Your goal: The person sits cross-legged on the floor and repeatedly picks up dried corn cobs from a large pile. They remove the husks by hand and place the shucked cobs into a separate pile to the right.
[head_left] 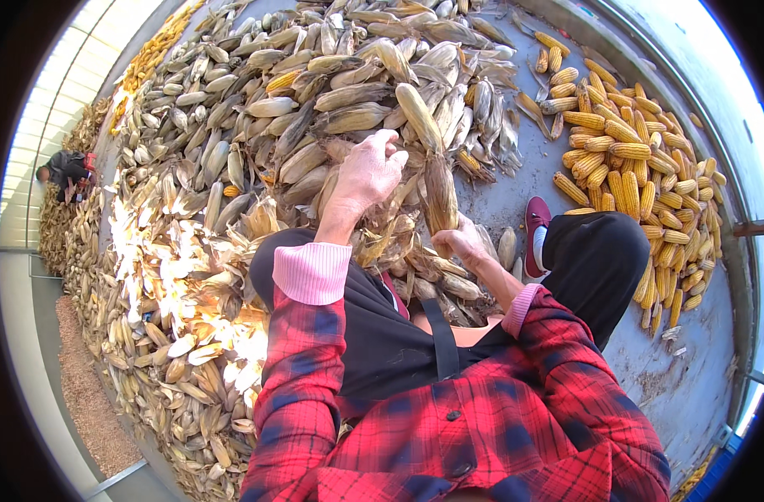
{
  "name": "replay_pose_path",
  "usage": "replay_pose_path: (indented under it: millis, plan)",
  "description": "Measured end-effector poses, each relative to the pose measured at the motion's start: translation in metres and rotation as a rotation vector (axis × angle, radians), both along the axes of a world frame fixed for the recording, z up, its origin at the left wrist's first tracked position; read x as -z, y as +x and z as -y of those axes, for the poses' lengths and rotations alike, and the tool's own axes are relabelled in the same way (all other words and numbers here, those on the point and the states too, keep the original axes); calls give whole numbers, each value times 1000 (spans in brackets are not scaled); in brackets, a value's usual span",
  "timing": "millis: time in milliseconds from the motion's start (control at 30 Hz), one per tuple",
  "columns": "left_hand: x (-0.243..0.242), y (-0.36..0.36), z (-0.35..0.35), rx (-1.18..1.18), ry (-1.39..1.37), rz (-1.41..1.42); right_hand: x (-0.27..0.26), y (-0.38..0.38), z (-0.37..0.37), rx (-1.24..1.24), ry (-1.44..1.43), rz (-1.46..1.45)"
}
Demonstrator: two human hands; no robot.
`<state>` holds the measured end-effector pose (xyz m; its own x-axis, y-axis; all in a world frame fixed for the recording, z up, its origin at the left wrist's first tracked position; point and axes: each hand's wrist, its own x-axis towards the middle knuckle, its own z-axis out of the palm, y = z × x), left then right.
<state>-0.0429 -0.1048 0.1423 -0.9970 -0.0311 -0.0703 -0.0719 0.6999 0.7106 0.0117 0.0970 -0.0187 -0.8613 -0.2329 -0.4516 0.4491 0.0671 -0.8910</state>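
My right hand (467, 241) grips the lower end of a corn ear in a dry brown husk (441, 194). The ear's upper end points away from me, touching or overlapping a paler unhusked ear (418, 116). To its left, my left hand (371, 166) hovers over the husk-covered pile, its fingers curled; whether they hold something small is hidden. Unhusked corn ears (350, 116) lie heaped beyond both hands. Loose torn husks (388, 241) are bunched between my knees, just below the hands.
Bare yellow cobs (630, 150) form a pile on the right, by a low wall edge (683, 81). My shoe (536, 235) rests on the grey floor (501, 194). Sunlit husks (187, 314) spread along the left. A person (68, 172) sits at the far left.
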Motion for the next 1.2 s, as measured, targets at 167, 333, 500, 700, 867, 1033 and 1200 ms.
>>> replay_pose_path:
  millis: [167,333,500,700,867,1033,1200]
  plan:
    - [7,5,-18,44,283,21,-62,-10,-9,-80,-184,-24]
    - [-7,7,-31,57,669,91,-113,-25,-27,-256,-32,-132]
    - [-16,14,-40,-7,847,5,-154,-30,-51,-381,215,-213]
    - [-3,19,-59,-157,861,-52,-155,-25,-57,-369,511,-311]
    - [15,20,-71,-322,1362,46,-130,-26,-43,-212,-147,-34]
    - [20,13,-72,-461,1808,155,-111,-27,-29,-209,-804,207]
    - [24,5,-69,-743,1844,115,-103,-16,-12,-106,-881,184]
